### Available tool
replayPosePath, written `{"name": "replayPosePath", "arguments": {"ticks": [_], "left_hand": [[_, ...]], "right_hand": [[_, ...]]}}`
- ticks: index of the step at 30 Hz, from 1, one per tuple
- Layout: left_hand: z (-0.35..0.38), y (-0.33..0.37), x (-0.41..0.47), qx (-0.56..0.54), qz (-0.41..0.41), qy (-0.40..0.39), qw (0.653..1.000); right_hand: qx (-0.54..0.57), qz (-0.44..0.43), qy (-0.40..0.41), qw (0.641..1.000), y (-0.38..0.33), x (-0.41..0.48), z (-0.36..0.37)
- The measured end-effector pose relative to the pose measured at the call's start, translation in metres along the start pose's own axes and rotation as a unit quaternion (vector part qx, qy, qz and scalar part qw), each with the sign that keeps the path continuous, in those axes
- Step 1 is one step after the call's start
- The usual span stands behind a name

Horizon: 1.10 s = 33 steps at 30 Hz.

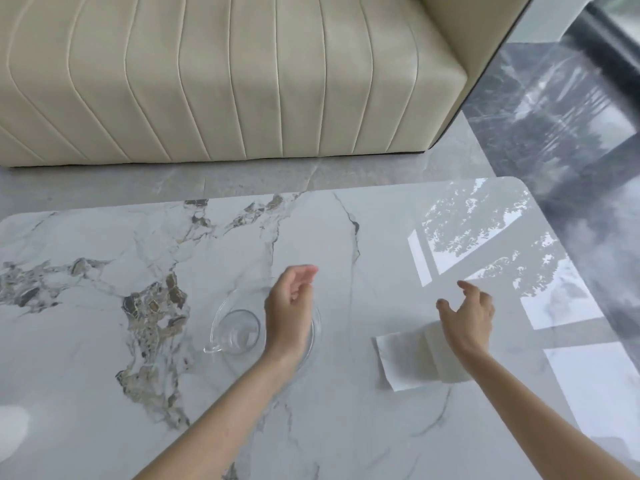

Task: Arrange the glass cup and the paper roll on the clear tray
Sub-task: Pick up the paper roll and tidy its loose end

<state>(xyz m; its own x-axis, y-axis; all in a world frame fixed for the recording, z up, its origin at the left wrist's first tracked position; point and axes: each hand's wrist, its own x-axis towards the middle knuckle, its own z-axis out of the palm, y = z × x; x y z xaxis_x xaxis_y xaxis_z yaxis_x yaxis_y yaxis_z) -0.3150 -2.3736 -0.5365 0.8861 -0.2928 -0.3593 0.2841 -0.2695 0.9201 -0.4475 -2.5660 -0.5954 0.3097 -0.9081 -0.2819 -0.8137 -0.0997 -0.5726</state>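
Note:
A clear glass cup (239, 332) with a small handle stands on the left part of a round clear tray (317, 327) on the marble table. My left hand (289, 306) hovers above the tray's right half, fingers loosely curled, holding nothing. A white paper roll (429, 358), partly unrolled with a loose sheet (398, 362) spread to its left, lies on the table to the right of the tray. My right hand (467, 320) hangs just above the roll with fingers spread and empty; my forearm hides the roll's right end.
The white marble table (104, 306) has rounded far corners and a far edge near a cream ribbed sofa (225, 81). Bright window reflections cover the table's right side. Dark glossy floor (571, 116) lies beyond the right edge.

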Motion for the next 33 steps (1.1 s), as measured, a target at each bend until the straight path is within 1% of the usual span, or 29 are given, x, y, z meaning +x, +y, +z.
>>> {"name": "replayPosePath", "arguments": {"ticks": [1,3,5,7,10,11,13,15,17,21,23,26,28,29,31,33], "left_hand": [[0.020,-0.007,-0.009,0.008,-0.042,-0.044,0.998],[0.058,-0.033,-0.024,0.037,-0.146,-0.109,0.983],[0.088,-0.069,-0.037,0.067,-0.234,-0.138,0.960],[0.108,-0.099,-0.045,0.099,-0.289,-0.133,0.943],[0.126,-0.123,-0.044,0.121,-0.340,-0.064,0.930],[0.130,-0.126,-0.042,0.119,-0.346,-0.042,0.930],[0.138,-0.131,-0.037,0.108,-0.346,-0.023,0.932],[0.148,-0.131,-0.030,0.082,-0.340,-0.031,0.936],[0.154,-0.125,-0.020,0.046,-0.331,-0.045,0.941],[0.155,-0.097,0.005,0.027,-0.297,-0.047,0.953],[0.149,-0.073,0.016,0.008,-0.281,-0.063,0.958],[0.130,-0.029,0.026,-0.029,-0.236,-0.094,0.967],[0.111,0.010,0.023,-0.066,-0.204,-0.120,0.969],[0.098,0.029,0.018,-0.084,-0.194,-0.137,0.968],[0.068,0.071,0.009,-0.103,-0.147,-0.182,0.967],[0.033,0.117,-0.004,-0.110,-0.096,-0.230,0.962]], "right_hand": [[-0.021,0.043,-0.016,0.999,0.011,0.002,-0.008],[-0.053,0.111,-0.070,0.990,0.035,0.004,-0.021],[-0.079,0.147,-0.127,0.978,0.058,0.003,-0.024],[-0.068,0.158,-0.165,0.971,0.073,0.002,-0.022],[-0.013,0.150,-0.199,0.968,0.080,0.006,-0.019],[-0.009,0.140,-0.215,0.967,0.080,0.007,-0.017],[-0.011,0.121,-0.230,0.966,0.079,0.009,-0.013],[-0.023,0.110,-0.223,0.968,0.075,0.010,-0.010],[-0.012,0.101,-0.214,0.972,0.064,0.014,-0.012],[0.088,0.042,-0.201,0.975,0.023,0.020,-0.027],[0.139,0.008,-0.197,0.971,-0.004,0.019,-0.038],[0.196,-0.046,-0.203,0.958,-0.050,0.005,-0.060],[0.218,-0.077,-0.221,0.947,-0.083,-0.009,-0.079],[0.222,-0.094,-0.236,0.941,-0.099,-0.020,-0.091],[0.230,-0.135,-0.274,0.924,-0.135,-0.044,-0.121],[0.249,-0.176,-0.326,0.895,-0.171,-0.075,-0.159]]}}
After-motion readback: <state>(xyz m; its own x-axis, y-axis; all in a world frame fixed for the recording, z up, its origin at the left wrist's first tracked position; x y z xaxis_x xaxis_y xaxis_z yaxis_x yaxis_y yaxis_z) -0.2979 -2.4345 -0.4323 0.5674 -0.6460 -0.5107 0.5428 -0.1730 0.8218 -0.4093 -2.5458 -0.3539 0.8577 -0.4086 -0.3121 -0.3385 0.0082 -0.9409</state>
